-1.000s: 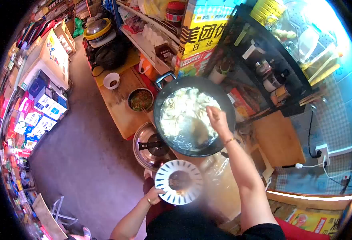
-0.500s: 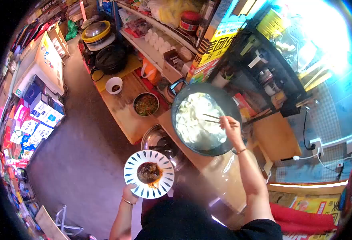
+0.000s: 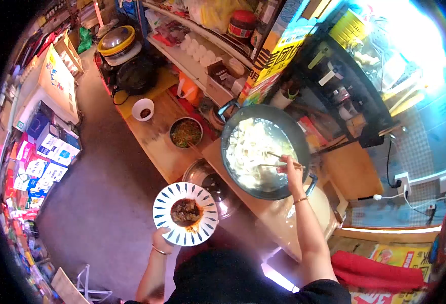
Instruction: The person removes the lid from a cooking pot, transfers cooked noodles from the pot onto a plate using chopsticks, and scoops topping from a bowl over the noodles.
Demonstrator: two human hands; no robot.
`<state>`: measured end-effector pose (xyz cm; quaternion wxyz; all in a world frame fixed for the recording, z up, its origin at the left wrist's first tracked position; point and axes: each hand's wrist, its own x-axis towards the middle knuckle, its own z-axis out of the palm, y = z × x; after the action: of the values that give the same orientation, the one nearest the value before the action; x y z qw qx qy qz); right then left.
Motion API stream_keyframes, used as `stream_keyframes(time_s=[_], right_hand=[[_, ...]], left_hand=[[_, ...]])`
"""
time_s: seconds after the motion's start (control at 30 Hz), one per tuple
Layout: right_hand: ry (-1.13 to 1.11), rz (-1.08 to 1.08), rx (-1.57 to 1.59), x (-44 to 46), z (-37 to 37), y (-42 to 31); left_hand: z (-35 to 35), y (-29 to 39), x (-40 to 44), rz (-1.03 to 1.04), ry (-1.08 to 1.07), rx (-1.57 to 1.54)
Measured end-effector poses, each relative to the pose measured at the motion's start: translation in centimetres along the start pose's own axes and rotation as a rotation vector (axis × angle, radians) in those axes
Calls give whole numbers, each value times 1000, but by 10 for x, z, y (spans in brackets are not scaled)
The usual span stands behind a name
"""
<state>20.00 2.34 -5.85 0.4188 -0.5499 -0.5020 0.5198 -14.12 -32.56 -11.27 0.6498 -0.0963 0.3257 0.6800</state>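
Observation:
My left hand [image 3: 163,239] grips the edge of a white plate [image 3: 210,205] with dark blue dashes around its rim. On the plate lies a dark brown sauce [image 3: 185,213] with reddish oil. My right hand [image 3: 291,175] holds a pair of chopsticks [image 3: 269,165], their tips spread apart over a large dark wok [image 3: 297,139]. White, wide noodles [image 3: 250,149] lie in cloudy liquid inside the wok. The chopstick tips reach the noodles; whether they pinch any I cannot tell.
A shiny round lid or pan [image 3: 228,206] sits between plate and wok. Left of the wok are a metal bowl of chopped green and red food [image 3: 186,133] and a small white bowl [image 3: 143,109]. Eggs [image 3: 200,53] line a shelf behind. A red cloth [image 3: 377,271] lies at lower right.
The chopsticks have opened wider, and my right hand has dropped slightly. The noodles look more loosened in the liquid. The plate in my left hand has shifted a little up and left.

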Motion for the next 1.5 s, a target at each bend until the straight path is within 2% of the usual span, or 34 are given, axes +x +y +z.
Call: stream_keyframes(time_s=[0.17,0.23,0.37,0.43,0.57,0.67,0.83,1.1,1.2,1.27,1.33,1.5], right_hand=[[118,35,200,25,25,24],[129,71,273,28,32,32],[127,180,399,20,43,34],[119,211,469,14,49,32],[283,340,644,-8,55,24],[417,390,771,-15,56,36],[459,433,927,-18,59,53],[594,325,1026,-34,54,20],[578,306,1050,-42,42,-3],[470,232,1006,-43,29,-7],[530,230,998,-45,20,-17],[529,167,971,-48,5,-40]], left_hand=[[29,1,-3,104,14,-6],[25,3,-4,92,111,20],[40,9,4,163,35,15],[43,18,6,145,38,-8],[30,40,20,48,74,82],[28,58,31,40,-12,36],[36,83,41,5,25,142],[51,96,62,-42,10,174],[48,92,75,-41,70,232],[61,92,80,-99,24,220],[56,88,90,-120,-69,178],[69,77,99,-106,-8,238]])
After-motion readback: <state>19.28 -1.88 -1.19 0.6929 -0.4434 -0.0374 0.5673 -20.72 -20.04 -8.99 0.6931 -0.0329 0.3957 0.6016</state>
